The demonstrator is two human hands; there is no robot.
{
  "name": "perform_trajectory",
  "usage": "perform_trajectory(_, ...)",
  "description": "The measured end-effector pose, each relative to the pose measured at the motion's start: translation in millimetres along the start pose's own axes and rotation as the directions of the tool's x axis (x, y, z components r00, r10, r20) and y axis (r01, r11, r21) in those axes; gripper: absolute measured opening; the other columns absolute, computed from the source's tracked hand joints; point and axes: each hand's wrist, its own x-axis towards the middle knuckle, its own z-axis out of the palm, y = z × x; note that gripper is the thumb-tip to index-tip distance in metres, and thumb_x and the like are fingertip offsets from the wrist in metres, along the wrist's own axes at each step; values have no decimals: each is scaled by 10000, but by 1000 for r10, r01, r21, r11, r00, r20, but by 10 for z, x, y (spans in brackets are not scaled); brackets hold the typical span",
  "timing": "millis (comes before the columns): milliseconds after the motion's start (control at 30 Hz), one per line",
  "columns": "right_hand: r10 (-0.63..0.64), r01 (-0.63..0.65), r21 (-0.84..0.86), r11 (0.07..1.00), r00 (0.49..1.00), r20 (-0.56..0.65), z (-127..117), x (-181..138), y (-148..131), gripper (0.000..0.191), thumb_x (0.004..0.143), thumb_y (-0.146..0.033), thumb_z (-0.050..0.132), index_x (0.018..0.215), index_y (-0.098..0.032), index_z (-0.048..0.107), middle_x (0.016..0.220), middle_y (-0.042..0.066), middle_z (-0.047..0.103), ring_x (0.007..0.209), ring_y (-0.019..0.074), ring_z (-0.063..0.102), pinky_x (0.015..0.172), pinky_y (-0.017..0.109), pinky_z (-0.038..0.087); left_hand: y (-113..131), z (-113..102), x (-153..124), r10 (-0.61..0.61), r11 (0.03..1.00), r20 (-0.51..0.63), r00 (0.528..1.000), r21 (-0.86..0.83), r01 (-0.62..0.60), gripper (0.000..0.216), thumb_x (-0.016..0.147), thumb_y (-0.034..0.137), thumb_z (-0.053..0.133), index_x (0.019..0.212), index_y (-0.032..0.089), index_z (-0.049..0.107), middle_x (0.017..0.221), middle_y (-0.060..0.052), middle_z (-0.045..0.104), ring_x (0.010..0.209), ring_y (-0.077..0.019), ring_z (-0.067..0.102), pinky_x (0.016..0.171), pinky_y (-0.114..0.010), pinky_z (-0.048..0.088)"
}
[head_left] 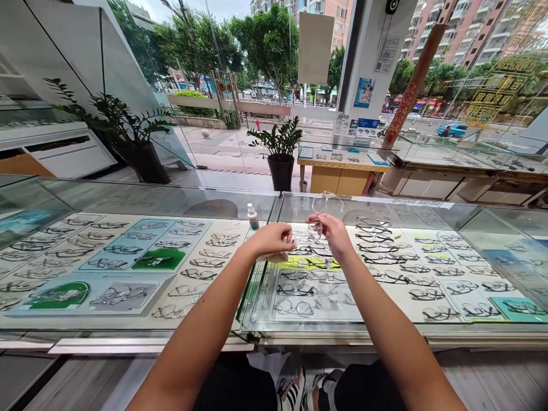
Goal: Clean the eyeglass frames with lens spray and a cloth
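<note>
In the middle of the frame, the fingertips of the right hand [336, 235] are pinching a pair of clear-framed glasses [319, 220] by one lens rim. They are holding the pair raised just above the glass counter [128, 197], with its arms pointing away.

Just to the left, the left hand [272, 240] is curling its fingers closed around what looks like a small pale cloth [276, 258]. The two hands are nearly touching.

Judging by this, a lens is being wiped, or is just about to be. The next move seems to call for a light, steady pinch on the thin rim while the cloth is meeting the lens.

A little bottle [253, 217] is standing on the counter, up and left of the left hand. Under the glass, rows of other spectacles [423, 294] are lying on display trays [128, 245]. A potted plant [280, 151] is standing beyond the counter, at upper centre.
</note>
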Motion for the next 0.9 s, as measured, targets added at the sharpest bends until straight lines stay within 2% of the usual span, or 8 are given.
perform_trajectory(100,9,-9,15,1000,1000,0,6,-3,-4,293,841,-500,713,912,-235,817,1004,65,815,774,181,571,686,324,396,-44,35,10,-13,1000,15,1000,23,13,269,655,407,815,834,262,676,827,-22,655,741,-233,572,620,-289,311)
perform_trajectory(200,16,-17,22,1000,1000,3,7,3,10,282,840,-482,709,909,-231,818,995,60,814,762,172,564,683,317,387,-52,75,25,-41,999,6,999,-2,41,276,644,358,800,894,273,721,830,-23,656,744,-234,573,620,-287,319)
perform_trajectory(367,11,-11,11,1000,1000,2,-3,6,27,282,839,-487,712,907,-235,818,994,57,812,770,176,562,685,318,388,-57,105,47,-86,973,-28,996,-217,78,132,610,321,789,719,265,739,754,-25,655,704,-221,558,618,-287,334)
perform_trajectory(533,6,-6,7,1000,1000,4,-14,12,14,285,847,-495,715,903,-235,819,993,52,809,756,167,549,689,319,381,-90,100,77,-178,918,-123,976,-379,120,191,650,370,818,609,244,680,677,-29,643,642,-211,532,594,-298,304)
perform_trajectory(633,9,-9,-2,1000,1000,-3,-21,14,12,292,844,-500,713,906,-234,817,996,55,808,753,170,552,679,320,376,-147,85,115,-269,868,-231,935,-480,131,269,753,420,756,618,238,611,692,-35,634,678,-219,526,608,-296,308)
perform_trajectory(767,9,-9,2,1000,1000,1,-31,8,24,283,846,-495,721,904,-235,817,997,54,809,745,167,546,675,318,372,-239,51,175,-408,786,-362,838,-607,121,298,887,452,661,724,228,552,765,-19,595,747,-198,517,657,-276,349)
perform_trajectory(833,8,-8,7,1000,1000,3,-32,2,26,279,845,-493,725,901,-236,819,992,55,808,746,166,545,677,317,374,-263,28,191,-474,726,-365,801,-677,120,335,933,484,622,747,226,518,752,-5,552,722,-178,500,656,-271,363)
perform_trajectory(900,9,-9,4,1000,1000,2,-29,-3,21,282,846,-495,726,901,-235,820,996,60,809,750,169,547,680,319,378,-265,2,192,-518,652,-325,791,-749,120,359,916,525,661,789,227,506,730,14,530,672,-159,494,635,-269,376)
